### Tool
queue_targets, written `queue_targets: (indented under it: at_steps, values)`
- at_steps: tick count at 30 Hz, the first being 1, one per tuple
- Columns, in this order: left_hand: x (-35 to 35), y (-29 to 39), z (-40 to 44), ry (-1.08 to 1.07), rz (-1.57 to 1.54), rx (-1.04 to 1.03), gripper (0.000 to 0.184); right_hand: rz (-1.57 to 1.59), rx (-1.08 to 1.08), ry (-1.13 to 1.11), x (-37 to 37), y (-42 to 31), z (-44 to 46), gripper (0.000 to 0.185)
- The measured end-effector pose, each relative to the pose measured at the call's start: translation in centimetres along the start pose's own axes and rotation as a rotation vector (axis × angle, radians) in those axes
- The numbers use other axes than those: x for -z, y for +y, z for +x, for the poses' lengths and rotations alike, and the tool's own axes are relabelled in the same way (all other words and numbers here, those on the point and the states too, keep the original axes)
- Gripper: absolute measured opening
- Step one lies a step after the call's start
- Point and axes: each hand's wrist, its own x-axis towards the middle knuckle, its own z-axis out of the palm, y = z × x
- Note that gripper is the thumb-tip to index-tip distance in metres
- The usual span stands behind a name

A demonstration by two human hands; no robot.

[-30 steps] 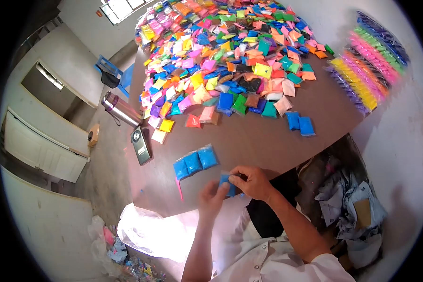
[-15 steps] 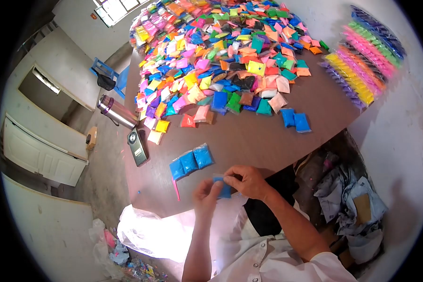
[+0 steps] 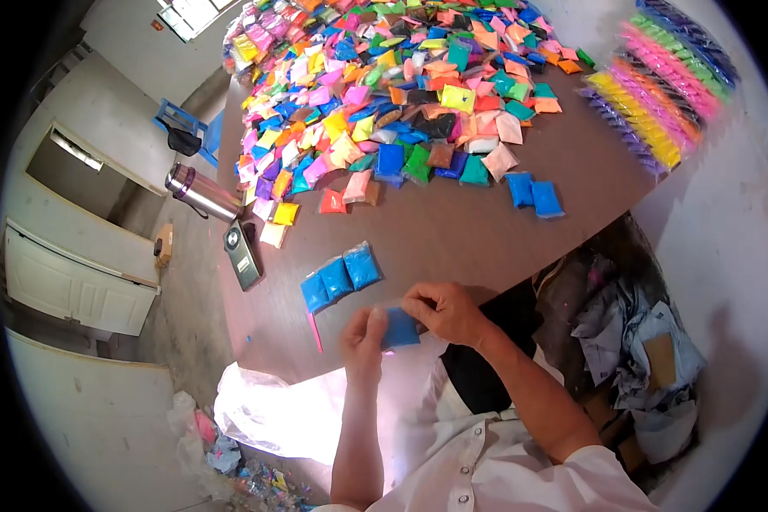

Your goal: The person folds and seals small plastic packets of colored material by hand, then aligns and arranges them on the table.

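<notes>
Between my two hands is a small clear packet with blue filling [image 3: 402,328], held over the table's near edge. My left hand [image 3: 364,338] pinches the packet's left side. At its top edge, my right hand [image 3: 445,311] has thumb and fingers pressed together. Just beyond them, three blue packets [image 3: 336,276] lie side by side in a slanting row. A thin pink stick [image 3: 316,332] lies by the left end of that row. Two more blue packets [image 3: 534,195] rest farther back on the right.
A big heap of colourful packets [image 3: 384,111] covers the back of the brown table [image 3: 452,243]. Bundled packs in coloured rows [image 3: 648,94] lie at the right. A steel flask [image 3: 205,191] and a phone [image 3: 243,256] stand near the left edge. Crumpled bags [image 3: 640,350] fill the right side below.
The view has shifted slightly. My hands have drawn a little apart, and more of the blue packet shows between them.
</notes>
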Motion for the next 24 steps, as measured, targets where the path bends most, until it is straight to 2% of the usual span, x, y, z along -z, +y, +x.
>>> queue_targets:
  at_steps: [2,7,17,19,24]
  values:
    - [0.3,-0.5,0.1,-0.065,0.201,0.003,0.014,0.056,-0.045,0.007,0.0,-0.1,0.0,0.020]
    - [-1.0,0.2,-0.2,-0.078,0.169,0.012,0.019,-0.089,0.060,0.070,-0.1,-0.5,0.1,0.018]
    - [0.3,-1.2,0.1,-0.148,0.170,0.031,0.021,-0.052,0.001,0.126,-0.3,0.1,0.3,0.020]
    - [0.4,-1.1,0.1,-0.154,0.152,0.042,0.022,-0.053,0.103,0.138,-0.4,0.5,0.4,0.018]
    - [-0.4,0.3,-0.3,-0.138,0.062,0.030,0.026,-0.096,0.117,0.084,-0.3,-0.3,0.2,0.020]
